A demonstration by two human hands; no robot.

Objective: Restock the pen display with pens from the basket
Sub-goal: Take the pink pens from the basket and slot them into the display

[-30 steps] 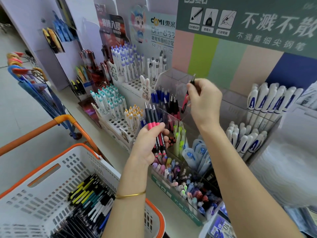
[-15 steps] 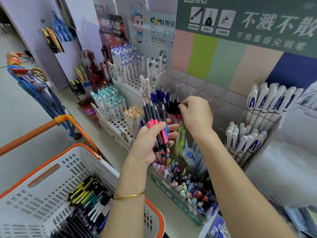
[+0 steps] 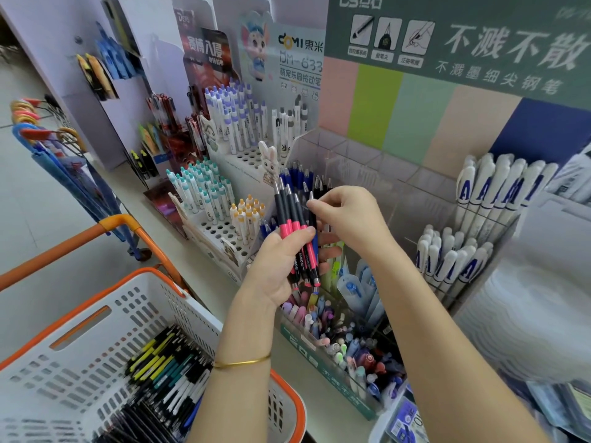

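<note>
The left hand [image 3: 278, 263] grips a fan of pink-and-black plastic pens [image 3: 292, 219]; the right hand [image 3: 347, 215] pinches one pen's top, before the clear acrylic pen display [image 3: 399, 187].

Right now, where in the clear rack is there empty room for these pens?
Free: the clear cells behind the right hand, between the dark pens and the white pens. Crowded: front pastel pens.

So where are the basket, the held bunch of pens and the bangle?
basket [image 3: 141, 290]: head view, white wall under the rim.
bunch of pens [image 3: 295, 230]: head view, pink section.
bangle [image 3: 241, 363]: head view, middle of the band.
</note>
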